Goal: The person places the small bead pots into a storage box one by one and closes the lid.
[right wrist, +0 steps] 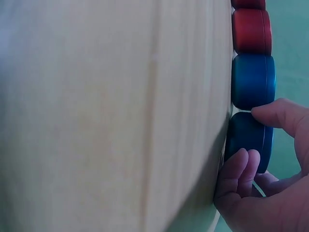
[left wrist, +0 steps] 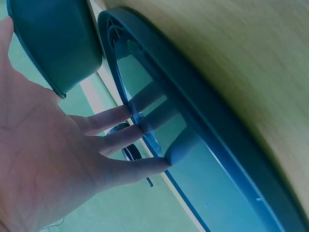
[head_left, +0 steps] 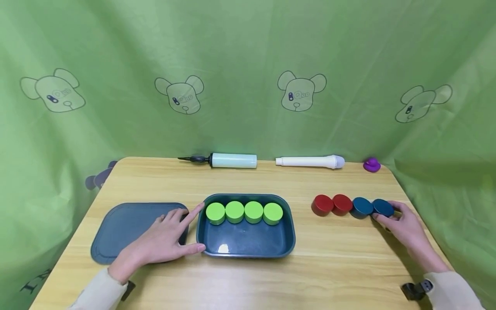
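Observation:
A dark blue rectangular box (head_left: 248,239) stands mid-table with several lime-green round tins in a row (head_left: 234,212) along its far side. My left hand (head_left: 166,237) has its fingers spread; thumb and index finger touch the box's left edge, while the other fingers lie over a dark blue lid (head_left: 124,228) beside it. On the right, my right hand (head_left: 404,226) grips the end blue round tin (right wrist: 244,133) between thumb and fingers. That tin is in a row with another blue tin (head_left: 361,208) and two red tins (head_left: 322,206) (head_left: 342,205).
Along the table's back edge lie a hand pump (head_left: 234,160), a white toy microphone (head_left: 310,162) and a purple rubber duck (head_left: 372,164). A green curtain (head_left: 240,51) with printed bear heads hangs behind and at both sides of the wooden table (head_left: 255,284).

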The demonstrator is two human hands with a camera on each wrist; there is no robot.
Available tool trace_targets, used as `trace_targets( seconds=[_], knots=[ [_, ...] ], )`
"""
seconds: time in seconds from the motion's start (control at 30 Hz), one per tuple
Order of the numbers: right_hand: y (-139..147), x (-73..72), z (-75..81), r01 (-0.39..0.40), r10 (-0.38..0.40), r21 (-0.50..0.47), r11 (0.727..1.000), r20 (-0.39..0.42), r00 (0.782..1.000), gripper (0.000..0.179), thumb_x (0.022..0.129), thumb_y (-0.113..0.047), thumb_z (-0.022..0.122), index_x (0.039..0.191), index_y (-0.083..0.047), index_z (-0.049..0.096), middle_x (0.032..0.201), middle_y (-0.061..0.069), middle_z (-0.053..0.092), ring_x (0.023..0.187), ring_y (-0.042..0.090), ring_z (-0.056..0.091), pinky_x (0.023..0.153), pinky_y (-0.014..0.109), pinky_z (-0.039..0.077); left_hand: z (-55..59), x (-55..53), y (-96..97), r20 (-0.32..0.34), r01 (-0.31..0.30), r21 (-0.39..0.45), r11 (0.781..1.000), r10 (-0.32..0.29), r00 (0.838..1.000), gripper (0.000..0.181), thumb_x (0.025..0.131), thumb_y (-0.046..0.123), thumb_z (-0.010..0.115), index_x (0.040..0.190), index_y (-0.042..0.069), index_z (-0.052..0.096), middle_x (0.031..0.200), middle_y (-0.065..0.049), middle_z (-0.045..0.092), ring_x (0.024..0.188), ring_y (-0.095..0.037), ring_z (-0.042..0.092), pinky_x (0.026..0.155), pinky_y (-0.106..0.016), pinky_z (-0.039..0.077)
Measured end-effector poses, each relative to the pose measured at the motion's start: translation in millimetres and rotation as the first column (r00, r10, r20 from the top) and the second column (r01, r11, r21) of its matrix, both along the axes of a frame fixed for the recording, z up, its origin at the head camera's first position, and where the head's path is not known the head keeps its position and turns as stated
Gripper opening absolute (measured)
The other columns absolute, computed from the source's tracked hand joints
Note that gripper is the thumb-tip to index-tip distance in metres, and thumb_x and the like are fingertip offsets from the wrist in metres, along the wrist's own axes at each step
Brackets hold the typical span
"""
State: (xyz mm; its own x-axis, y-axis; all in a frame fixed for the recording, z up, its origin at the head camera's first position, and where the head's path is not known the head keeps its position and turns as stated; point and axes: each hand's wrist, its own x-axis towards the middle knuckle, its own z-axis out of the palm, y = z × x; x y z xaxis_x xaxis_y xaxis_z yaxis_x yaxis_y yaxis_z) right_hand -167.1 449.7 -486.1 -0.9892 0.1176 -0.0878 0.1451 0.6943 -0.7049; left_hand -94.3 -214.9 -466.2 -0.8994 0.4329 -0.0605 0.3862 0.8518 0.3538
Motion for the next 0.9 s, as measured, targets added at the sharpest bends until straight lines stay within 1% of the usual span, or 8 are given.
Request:
trace_targets(
  seconds=[0.1,0.2,0.33,0.5,0.63,0.73,0.83,0.9],
  knots=[
    [2,-0.6,-1.0,0.023,-0.023,-0.035,0.999,0.004,1.0,0.081,0.109,-0.029,0.069,0.157,0.021,0.026,0.142,0.043,0.045,0.08,-0.008,0.056,0.068,0.017,0.051,-0.5,-0.5,-0.4,0.003,0.0,-0.004,1.0,0.0,1.0,0.104,0.095,0.088,0.052,0.177,0.038,0.013,0.155,-0.021,0.051,0.144,-0.047,0.048,0.109,-0.079,0.038],
    [3,-0.1,-3.2,0.046,-0.047,-0.064,0.997,-0.02,0.999,0.079,0.108,-0.027,0.07,0.156,0.02,0.028,0.144,0.042,0.044,0.081,-0.01,0.057,0.068,0.017,0.054,-1.0,-0.7,-0.7,0.008,-0.001,-0.005,1.0,0.001,1.0,0.104,0.095,0.089,0.052,0.177,0.038,0.012,0.156,-0.021,0.051,0.145,-0.047,0.047,0.109,-0.08,0.037],
    [2,2.3,-2.8,0.081,-0.085,-0.073,0.994,-0.062,0.994,0.077,0.107,-0.027,0.072,0.155,0.018,0.032,0.138,0.036,0.049,0.08,-0.008,0.057,0.065,0.019,0.055,-0.7,-0.5,-0.8,0.01,-0.001,-0.005,1.0,0.001,1.0,0.104,0.095,0.089,0.051,0.177,0.038,0.012,0.156,-0.021,0.051,0.145,-0.047,0.047,0.109,-0.08,0.037],
    [-5,5.1,6.0,0.162,-0.169,-0.067,0.985,-0.115,0.979,0.078,0.105,-0.029,0.074,0.156,0.013,0.032,0.137,0.029,0.048,0.079,-0.005,0.054,0.062,0.018,0.052,0.9,-0.1,-0.1,0.011,-0.005,-0.004,1.0,0.005,1.0,0.105,0.094,0.089,0.052,0.177,0.038,0.013,0.155,-0.021,0.051,0.145,-0.047,0.047,0.109,-0.08,0.037],
    [-12,8.7,13.9,0.187,-0.195,-0.071,0.98,-0.13,0.972,0.08,0.104,-0.03,0.076,0.157,0.012,0.033,0.138,0.026,0.048,0.081,-0.003,0.053,0.062,0.016,0.051,2.2,0.5,0.5,0.013,-0.007,-0.002,1.0,0.007,1.0,0.105,0.094,0.089,0.052,0.177,0.037,0.014,0.155,-0.021,0.051,0.145,-0.047,0.047,0.109,-0.081,0.037],
    [-19,12.1,19.1,0.19,-0.203,-0.106,0.976,-0.125,0.971,0.078,0.103,-0.032,0.079,0.155,0.009,0.038,0.131,0.015,0.051,0.086,0.0,0.054,0.066,0.015,0.051,2.5,0.7,0.7,0.012,-0.007,0.0,1.0,0.007,1.0,0.105,0.094,0.089,0.052,0.177,0.037,0.014,0.154,-0.021,0.051,0.144,-0.047,0.047,0.109,-0.081,0.036],
    [-27,15.5,24.8,0.194,-0.214,-0.162,0.968,-0.117,0.97,0.068,0.101,-0.033,0.082,0.15,-0.002,0.046,0.123,0.0,0.052,0.089,0.002,0.054,0.07,0.014,0.05,2.1,0.8,0.6,0.01,-0.009,0.001,1.0,0.009,1.0,0.104,0.095,0.088,0.053,0.177,0.037,0.015,0.154,-0.021,0.051,0.144,-0.047,0.048,0.109,-0.081,0.037],
    [-32,17.4,28.9,0.192,-0.216,-0.188,0.963,-0.12,0.969,0.062,0.1,-0.033,0.083,0.147,-0.009,0.05,0.118,-0.005,0.052,0.088,0.003,0.055,0.07,0.014,0.05,1.9,0.8,0.4,0.01,-0.01,0.001,1.0,0.01,1.0,0.104,0.095,0.088,0.053,0.177,0.037,0.014,0.154,-0.02,0.051,0.144,-0.047,0.048,0.109,-0.08,0.037]
  ],
)
